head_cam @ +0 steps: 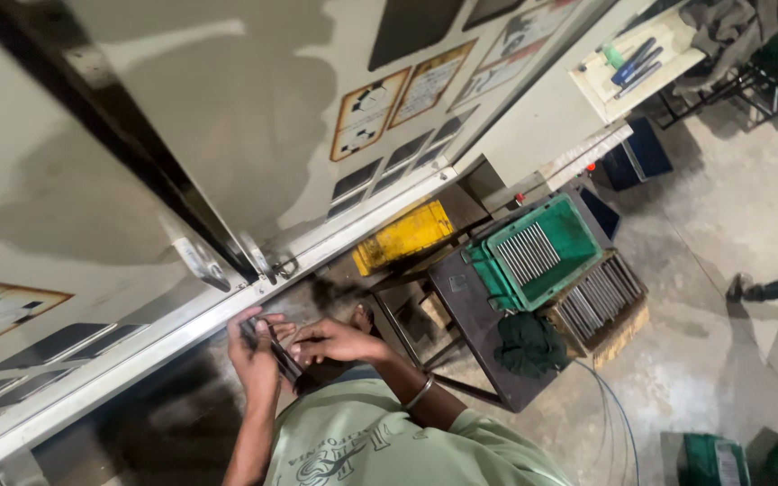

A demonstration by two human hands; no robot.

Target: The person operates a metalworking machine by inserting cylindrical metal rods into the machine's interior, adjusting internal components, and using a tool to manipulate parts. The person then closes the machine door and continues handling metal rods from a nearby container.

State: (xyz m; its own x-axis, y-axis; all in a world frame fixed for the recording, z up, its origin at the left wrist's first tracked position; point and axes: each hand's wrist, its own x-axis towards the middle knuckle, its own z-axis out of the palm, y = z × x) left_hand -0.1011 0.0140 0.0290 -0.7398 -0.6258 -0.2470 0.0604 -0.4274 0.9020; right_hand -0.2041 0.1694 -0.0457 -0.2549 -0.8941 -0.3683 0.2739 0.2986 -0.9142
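Both hands were up close under the camera, meeting over a small bundle of thin dark metal rods (274, 353). My left hand (258, 355) had its fingers curled round the bundle from the machine side, and my right hand (330, 340) had thumb and fingertips pinched together on its near end; a metal bangle (420, 392) sat on that wrist. The rods sat between the two palms, just below the pale sill of the machine door (182, 310).

The risk, as I judged it, lay in that grip. The rods were thin and several, held only by fingertips at one end, so a loosened pinch could have let one slide out and drop to the dark floor beneath the sill, where it would have been hard to find. The hands also worked very near the door's latch (198, 263) and edge, and a knuckle could have caught there.

Further out, a dark stool (479, 324) carried a green crate (542, 256) of similar rods, with a green cloth (529, 344) beside it and a second tray of rods (601, 301) behind. A yellow box (404, 236) stood under the machine. Beyond that, another person's feet (772, 292) showed on the concrete.
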